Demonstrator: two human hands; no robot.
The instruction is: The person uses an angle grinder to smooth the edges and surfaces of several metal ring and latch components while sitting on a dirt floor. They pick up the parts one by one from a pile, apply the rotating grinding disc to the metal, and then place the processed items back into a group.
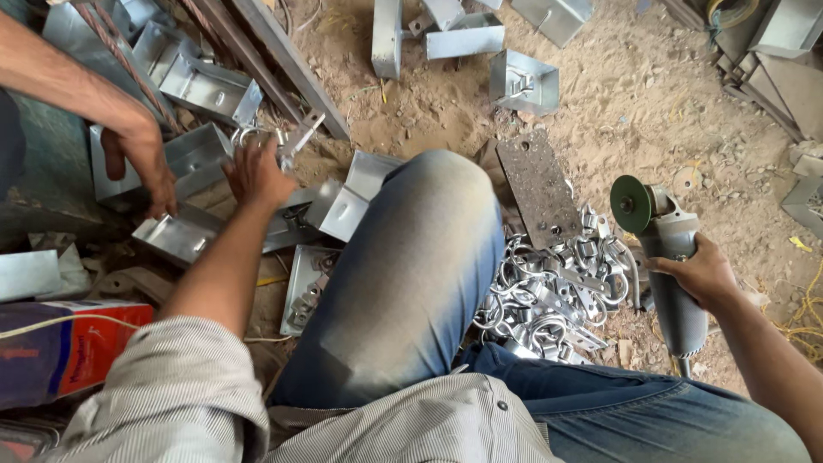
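The right hand [705, 274] is wrapped firmly around the grey body of an angle grinder [673, 274], fingers pressed closed about the housing. The grinder's green disc [631, 204] sits above the grip, facing toward the person's raised knee [429, 223]. Just to the knee side of this hand lies a heap of bright metal rings and clips [549, 296] on the sandy ground [634, 94], and beyond the heap, past the disc, lies a flat perforated plate [537, 184].

The left hand [257, 176] reaches forward with fingers spread, its fingertips at a small metal latch piece [296, 141]. Whether the fingers pinch the latch or only touch it cannot be told. Directly under and beside this hand lie folded sheet-metal brackets [184, 236], one touching the next. A further bracket with fittings inside [307, 291] lies nearer the body, below the forearm.

Another person's hand [141, 159] comes in from the far side of the left hand, resting on an open metal box section [193, 154] just beside it. More galvanised brackets [525, 81] lie scattered well apart, farther out on the ground. A red and blue carton [60, 347] sits beside the left sleeve.
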